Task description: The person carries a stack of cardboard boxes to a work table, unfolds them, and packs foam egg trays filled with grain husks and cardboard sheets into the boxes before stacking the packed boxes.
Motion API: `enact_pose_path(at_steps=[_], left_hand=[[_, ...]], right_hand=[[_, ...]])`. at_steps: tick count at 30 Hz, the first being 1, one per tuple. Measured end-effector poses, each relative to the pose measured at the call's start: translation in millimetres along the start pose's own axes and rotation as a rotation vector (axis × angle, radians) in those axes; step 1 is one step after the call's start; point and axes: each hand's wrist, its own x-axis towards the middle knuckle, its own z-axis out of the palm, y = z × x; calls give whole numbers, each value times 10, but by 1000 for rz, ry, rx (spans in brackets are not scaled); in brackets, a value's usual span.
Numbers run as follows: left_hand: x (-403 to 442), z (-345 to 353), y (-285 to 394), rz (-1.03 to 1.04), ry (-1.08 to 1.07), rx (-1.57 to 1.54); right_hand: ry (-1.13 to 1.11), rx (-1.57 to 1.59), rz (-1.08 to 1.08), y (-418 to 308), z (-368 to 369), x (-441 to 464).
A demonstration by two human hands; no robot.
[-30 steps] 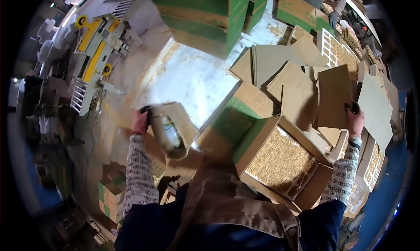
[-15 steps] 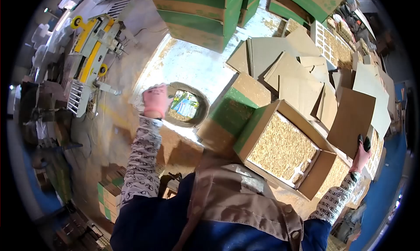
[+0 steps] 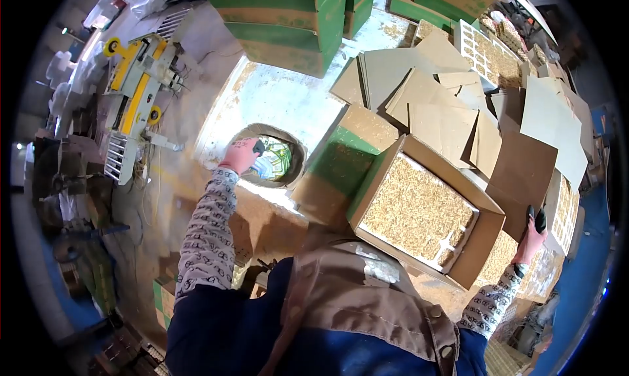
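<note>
My left hand [image 3: 241, 156], in a pink glove with dark fingertips, reaches over the near-left rim of a round bin [image 3: 300, 169]. Its fingertips are just above or against colourful printed packets [image 3: 280, 161] inside; whether they pinch one is unclear. Out to the right, my right hand [image 3: 533, 237], gloved alike, has its fingers closed at the lower edge of a brown cardboard sheet [image 3: 524, 166]. Between the hands, an open carton [image 3: 485, 258] sits tilted, filled with a layer of straw-coloured pieces [image 3: 419, 212] in a white divider.
Loose cardboard sheets [image 3: 439, 130] lie piled beyond the carton. Tall green-and-brown boxes [image 3: 282, 41] stand at the back of the white surface [image 3: 262, 97]. A yellow-and-grey machine [image 3: 137, 94] is on the left floor. White grid trays [image 3: 481, 55] lie at the far right.
My left hand has moved from the bin's left rim to over the packets inside it, and the packets look rearranged. My right hand stays at the cardboard sheet. The view has shifted slightly.
</note>
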Motion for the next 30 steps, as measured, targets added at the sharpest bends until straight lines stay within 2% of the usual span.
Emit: enact_pose_path(at_steps=[4,7,9,10,11,12,13,14,15,16,17,18,19,20,21,23,24,25,27,29,30], left_hand=[[-89,-233,26,35,28,82],[-266,-528,393,106,332,-63],[-484,-1076,1369,308,607,-315],[-579,-1185,1808,432,671,-372],[-675,-1234,2203,546,730,-428],[-705,-1258,2602,754,597,-332],[-721,-1228,2945,961,466,-229],[-725,-1005,3168,1058,344,-60],[-713,-755,3292,1145,233,112],[-712,-685,3212,1153,-92,264],[-728,-707,3135,1103,-16,79],[-739,-868,3028,988,145,63],[-745,-1061,2935,880,289,44],[-730,-1149,2888,733,299,-84],[-736,-1169,2850,572,299,-214],[-658,-695,2714,428,30,-974],[-659,-637,2738,438,44,-1002],[-654,-627,2755,445,55,-1026],[-654,-879,2802,583,198,-703],[-669,-836,2771,536,120,-676],[-684,-880,2840,520,40,-625]], right_hand=[[-27,37,-4,-48,-113,-144],[0,-49,-83,-274,-64,-348],[107,-235,-267,-390,21,-461],[190,-206,-315,-586,283,-581],[137,-270,-439,-773,504,-704],[147,-474,-630,-901,722,-804],[25,-659,-827,-1217,985,-961],[-46,-596,-904,-1253,1151,-1085],[-246,-644,-979,-1347,1202,-1201],[-401,-758,-1152,-1347,1231,-1266],[-646,-867,-1151,-1420,1240,-1393],[-706,-837,-1154,-1204,1234,-1471],[-913,-972,-988,-1156,1204,-1546],[-1076,-1086,-831,-952,1159,-1597],[-1149,-1138,-765,-538,1073,-1630],[-1214,-969,-591,-520,1037,-1625],[-1306,-912,-578,-606,995,-1587],[-1264,-805,-628,-575,902,-1557],[-1039,-712,-178,-967,524,-1315],[-498,-291,220,-940,100,-1088],[-561,-392,280,-774,69,-990]])
